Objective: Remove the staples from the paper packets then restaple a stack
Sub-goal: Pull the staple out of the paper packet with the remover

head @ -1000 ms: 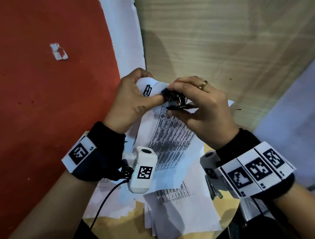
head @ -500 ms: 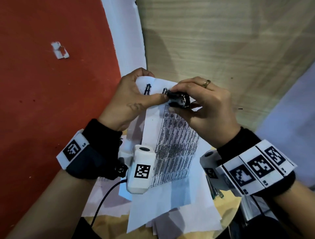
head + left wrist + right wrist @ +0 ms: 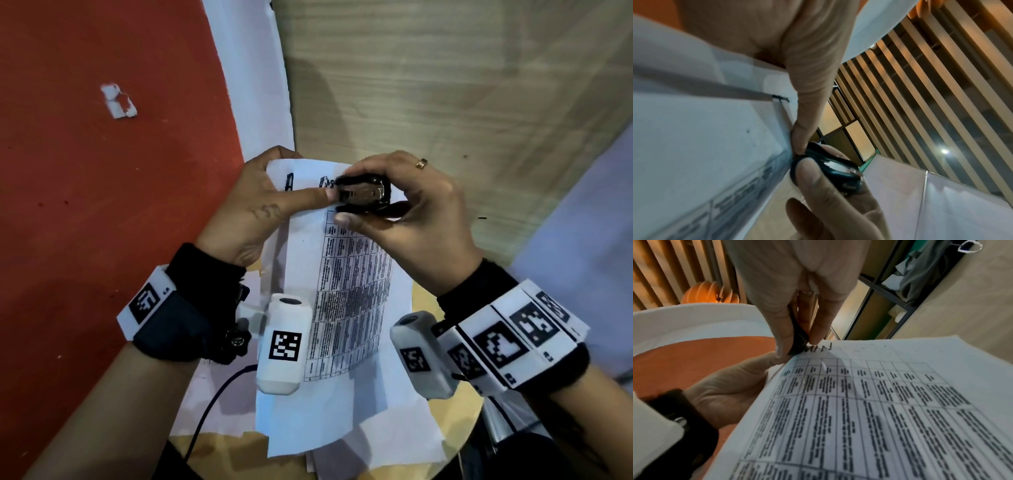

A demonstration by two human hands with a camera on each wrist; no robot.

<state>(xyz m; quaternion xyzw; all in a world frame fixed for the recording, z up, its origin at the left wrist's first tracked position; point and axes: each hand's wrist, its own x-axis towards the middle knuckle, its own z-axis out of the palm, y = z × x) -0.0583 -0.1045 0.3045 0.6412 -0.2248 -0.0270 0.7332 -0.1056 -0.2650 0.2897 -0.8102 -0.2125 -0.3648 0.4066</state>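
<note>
Paper packet [image 3: 346, 274], printed with a table, is held up off the round wooden table [image 3: 459, 431], top edge near the hands. Left hand [image 3: 253, 205] pinches its top left corner, thumb laid flat across the sheet. Right hand [image 3: 411, 219] grips a black staple remover [image 3: 363, 195] between thumb and fingers; tool's tip touches the packet's top edge just beside the left thumb tip. Loose sheets [image 3: 394, 452] lie on the table beneath. Red floor [image 3: 102, 205] at left.
</note>
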